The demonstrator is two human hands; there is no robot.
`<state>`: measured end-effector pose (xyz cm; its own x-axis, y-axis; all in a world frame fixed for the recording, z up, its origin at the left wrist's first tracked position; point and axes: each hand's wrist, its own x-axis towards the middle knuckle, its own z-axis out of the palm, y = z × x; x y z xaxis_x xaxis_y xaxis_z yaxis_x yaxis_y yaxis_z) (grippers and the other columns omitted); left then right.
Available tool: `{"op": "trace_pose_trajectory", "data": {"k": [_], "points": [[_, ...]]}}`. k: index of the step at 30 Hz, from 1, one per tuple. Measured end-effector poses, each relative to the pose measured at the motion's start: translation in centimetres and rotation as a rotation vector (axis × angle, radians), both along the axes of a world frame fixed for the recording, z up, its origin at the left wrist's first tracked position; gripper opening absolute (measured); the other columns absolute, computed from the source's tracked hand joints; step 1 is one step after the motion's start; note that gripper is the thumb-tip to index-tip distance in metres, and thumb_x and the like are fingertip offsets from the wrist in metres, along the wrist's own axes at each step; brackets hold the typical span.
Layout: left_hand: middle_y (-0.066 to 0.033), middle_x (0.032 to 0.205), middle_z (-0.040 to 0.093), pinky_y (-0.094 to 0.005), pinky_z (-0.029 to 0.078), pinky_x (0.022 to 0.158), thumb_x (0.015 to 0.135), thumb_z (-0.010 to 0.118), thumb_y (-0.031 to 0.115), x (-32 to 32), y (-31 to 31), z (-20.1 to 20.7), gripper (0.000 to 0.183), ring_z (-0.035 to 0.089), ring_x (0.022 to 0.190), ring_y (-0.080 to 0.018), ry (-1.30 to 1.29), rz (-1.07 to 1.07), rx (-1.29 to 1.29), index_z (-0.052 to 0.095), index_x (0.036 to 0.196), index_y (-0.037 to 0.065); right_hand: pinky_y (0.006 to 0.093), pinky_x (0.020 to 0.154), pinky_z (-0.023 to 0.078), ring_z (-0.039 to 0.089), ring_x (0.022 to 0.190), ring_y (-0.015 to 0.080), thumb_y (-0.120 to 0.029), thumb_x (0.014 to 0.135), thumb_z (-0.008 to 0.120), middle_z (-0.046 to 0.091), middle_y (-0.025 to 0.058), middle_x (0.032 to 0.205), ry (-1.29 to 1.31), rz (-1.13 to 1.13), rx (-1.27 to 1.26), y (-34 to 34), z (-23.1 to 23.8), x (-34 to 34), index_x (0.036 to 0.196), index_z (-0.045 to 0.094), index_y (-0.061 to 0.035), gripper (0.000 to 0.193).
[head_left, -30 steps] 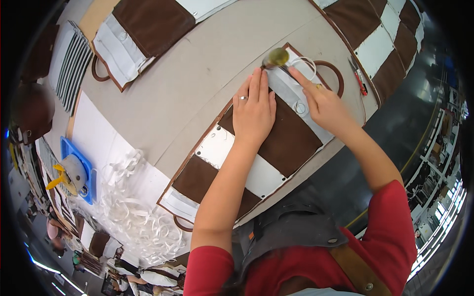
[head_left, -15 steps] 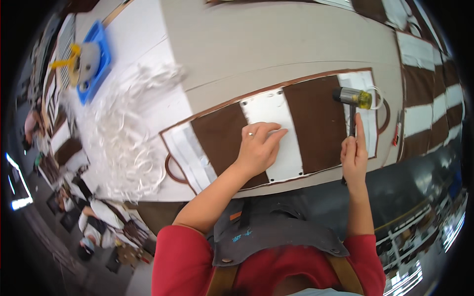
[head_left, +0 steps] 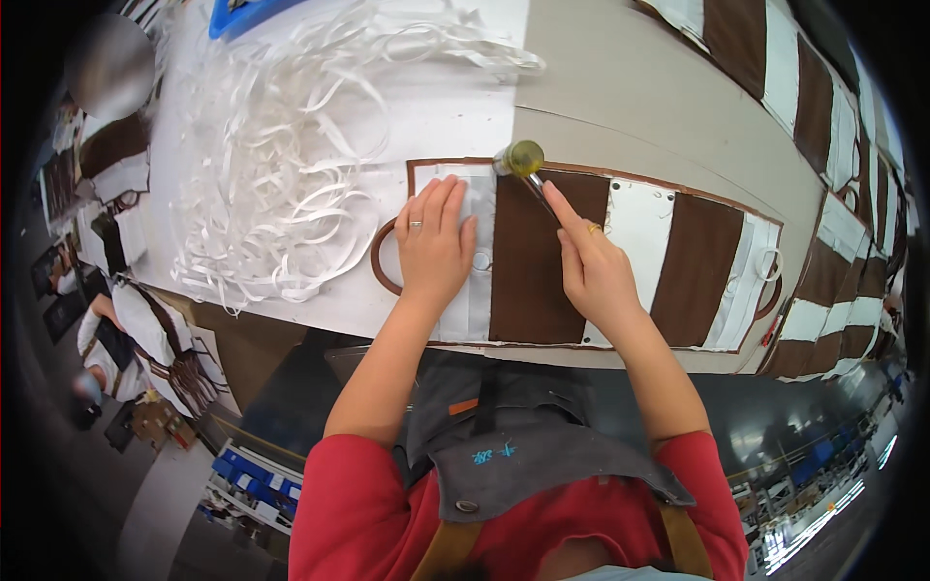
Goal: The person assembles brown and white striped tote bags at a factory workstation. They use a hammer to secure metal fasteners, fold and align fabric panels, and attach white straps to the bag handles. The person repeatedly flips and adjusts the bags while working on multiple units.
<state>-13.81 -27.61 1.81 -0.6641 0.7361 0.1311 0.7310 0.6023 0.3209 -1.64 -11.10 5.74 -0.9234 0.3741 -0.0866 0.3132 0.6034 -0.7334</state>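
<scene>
Fingers of the right hand (head_left: 603,273) wrap firmly around the handle of a hammer (head_left: 526,158), the index finger laid along it, probably to steady the head's aim. Its yellowish head is at the panel's far edge, beside the joint of pale strip and brown patch; whether it touches is unclear. The left hand (head_left: 433,244) lies flat, fingers slightly parted and gripping nothing, on the pale end of the brown-and-white panel (head_left: 533,286), likely pinning it against shifting. That panel lies flat along the near edge of the surface (head_left: 620,107), seemingly for easy reach, a brown loop (head_left: 376,254) extending from its left end. Tangled white ribbons (head_left: 291,203) heap further left, beside the panel; more striped panels (head_left: 736,44) lie at the far right.
</scene>
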Motion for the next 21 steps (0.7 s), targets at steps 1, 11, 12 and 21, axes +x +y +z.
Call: {"op": "trace_pose_trajectory", "data": {"k": [1,11,12,21], "points": [[-0.0065,0.124,0.051,-0.0397,0.030,0.098,0.081,0.059,0.014,0.1,0.0,-0.1,0.042,0.045,0.117,-0.0241,-0.001,0.011,0.013,0.051,0.121,0.006,0.0361,0.046,0.046,0.053,0.050,0.0260,-0.002,0.086,0.050,0.050,0.0107,0.068,0.018,0.021,0.046,-0.2,0.0,-0.8,0.140,0.036,-0.0216,0.059],[-0.0073,0.122,0.051,-0.0404,0.034,0.096,0.078,0.062,0.013,-0.5,-0.3,-0.3,0.041,0.046,0.115,-0.0257,-0.077,0.048,0.166,0.054,0.117,0.005,0.0355,0.042,0.048,0.055,0.047,0.0260,-0.001,0.081,0.052,0.052,0.0123,0.072,-0.054,0.152,0.305,-1.8,-0.4,-3.5,0.139,0.036,-0.0279,0.066],[-0.0075,0.122,0.051,-0.0407,0.034,0.096,0.078,0.063,0.013,-0.5,-0.4,-0.4,0.041,0.047,0.114,-0.0262,-0.095,0.045,0.176,0.054,0.117,0.005,0.0363,0.043,0.048,0.055,0.048,0.0269,-0.001,0.081,0.051,0.053,0.0128,0.072,-0.018,0.107,0.248,-1.8,-0.2,-3.5,0.139,0.035,-0.0284,0.066],[-0.0173,0.118,0.048,-0.0396,0.039,0.090,0.082,0.056,0.006,-1.7,-1.9,1.3,0.034,0.047,0.107,-0.0321,-0.227,0.264,0.295,0.052,0.115,0.002,0.0418,0.065,0.050,0.061,0.073,0.0340,-0.011,0.089,0.049,0.063,0.0148,0.086,-0.073,-0.081,0.191,2.1,-0.3,-2.8,0.136,0.040,-0.0280,0.051]]}}
